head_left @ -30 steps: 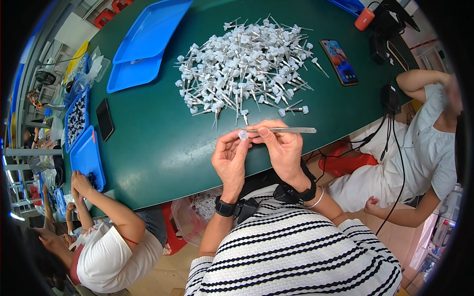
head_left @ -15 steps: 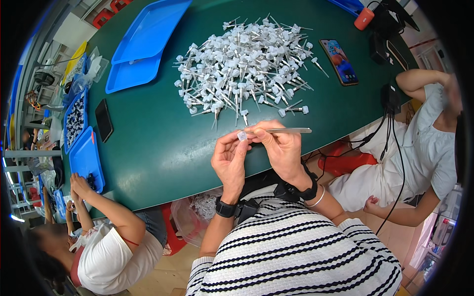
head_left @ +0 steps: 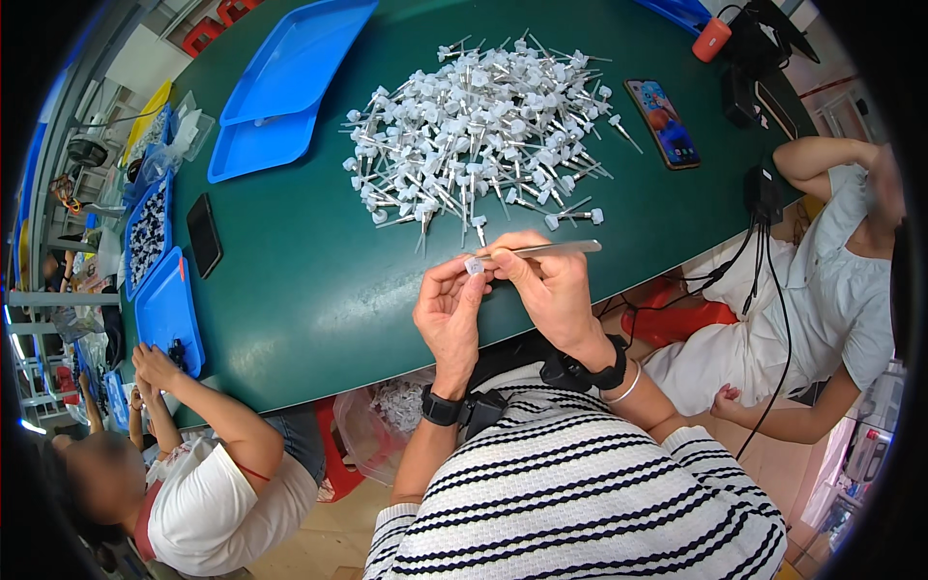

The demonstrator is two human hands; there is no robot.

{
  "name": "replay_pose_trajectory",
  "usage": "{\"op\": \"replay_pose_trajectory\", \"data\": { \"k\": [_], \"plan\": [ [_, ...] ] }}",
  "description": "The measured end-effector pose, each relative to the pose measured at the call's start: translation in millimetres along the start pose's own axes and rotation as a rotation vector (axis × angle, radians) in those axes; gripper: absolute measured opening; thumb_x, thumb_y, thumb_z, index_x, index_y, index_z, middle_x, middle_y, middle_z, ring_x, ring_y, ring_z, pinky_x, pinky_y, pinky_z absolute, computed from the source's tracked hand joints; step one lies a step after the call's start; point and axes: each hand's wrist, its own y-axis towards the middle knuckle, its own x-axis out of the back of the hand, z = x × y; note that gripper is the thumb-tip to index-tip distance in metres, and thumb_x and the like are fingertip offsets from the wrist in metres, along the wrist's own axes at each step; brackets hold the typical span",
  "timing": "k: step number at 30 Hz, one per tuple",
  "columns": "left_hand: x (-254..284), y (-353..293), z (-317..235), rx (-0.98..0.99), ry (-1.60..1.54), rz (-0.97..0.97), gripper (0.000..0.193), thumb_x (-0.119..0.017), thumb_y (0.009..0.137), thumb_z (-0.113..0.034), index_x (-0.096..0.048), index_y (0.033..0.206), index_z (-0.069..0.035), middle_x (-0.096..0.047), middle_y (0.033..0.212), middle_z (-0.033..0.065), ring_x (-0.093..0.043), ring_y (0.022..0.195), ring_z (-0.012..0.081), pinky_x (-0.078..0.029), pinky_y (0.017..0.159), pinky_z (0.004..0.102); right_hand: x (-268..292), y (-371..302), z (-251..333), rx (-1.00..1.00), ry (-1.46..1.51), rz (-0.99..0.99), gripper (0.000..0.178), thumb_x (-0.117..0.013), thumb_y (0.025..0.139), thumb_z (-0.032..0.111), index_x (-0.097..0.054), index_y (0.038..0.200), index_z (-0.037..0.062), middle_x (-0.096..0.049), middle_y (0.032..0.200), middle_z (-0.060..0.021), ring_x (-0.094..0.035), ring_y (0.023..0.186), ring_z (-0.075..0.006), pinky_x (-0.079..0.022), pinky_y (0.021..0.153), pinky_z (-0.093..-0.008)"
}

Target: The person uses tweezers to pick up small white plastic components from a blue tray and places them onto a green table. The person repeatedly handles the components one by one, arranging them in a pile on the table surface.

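Observation:
Between the thumb and fingers of my left hand (head_left: 449,302) is a small white plastic part (head_left: 474,266), its lower portion hidden by the fingers. My right hand (head_left: 549,295) grips metal tweezers (head_left: 556,248), whose back end points right while the tip reaches the white part. Both hands are close together above the near edge of the green table (head_left: 319,319). Just beyond them lies a large heap of similar white-headed parts with thin metal stems (head_left: 483,126). One of these parts (head_left: 478,229) rests right in front of my fingers.
Blue trays (head_left: 261,140) lie at the far left, with a dark phone (head_left: 204,235) nearer. Another phone (head_left: 663,124) is right of the heap. Co-workers sit at left (head_left: 227,493) and right (head_left: 822,271). Black cables (head_left: 764,251) hang at the right edge; a clear bin (head_left: 372,430) stands below.
The back end of the tweezers has tipped slightly upward as my right hand turns a little. My left hand stays in place with the white part.

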Motion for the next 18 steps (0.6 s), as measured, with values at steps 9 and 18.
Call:
{"op": "replay_pose_trajectory", "data": {
  "k": [9,18],
  "plan": [
    [1.3,0.7,0.8,0.003,0.002,-0.007,0.021,-0.061,0.088,-0.001,-0.054,0.108,0.002,-0.063,0.104,0.0121,-0.063,0.087,0.0151,-0.051,0.070,0.0240,-5.2,-6.3,-4.6,-0.006,0.106,-0.061,0.013,-0.059,0.090,0.006,-0.065,0.089,-0.0054,-0.068,0.081,-0.0073,-0.065,0.064,-0.0128,-0.051,0.055,-0.0245],
    [2.6,0.1,-0.3,-0.001,-0.001,0.011,0.026,-0.063,0.087,-0.001,-0.054,0.111,0.004,-0.064,0.101,0.0127,-0.064,0.085,0.0152,-0.052,0.069,0.0237,-5.9,-5.8,-5.6,0.026,0.081,-0.068,0.013,-0.060,0.090,0.006,-0.065,0.089,-0.0053,-0.068,0.082,-0.0080,-0.063,0.062,-0.0119,-0.050,0.054,-0.0243]
  ]
}}
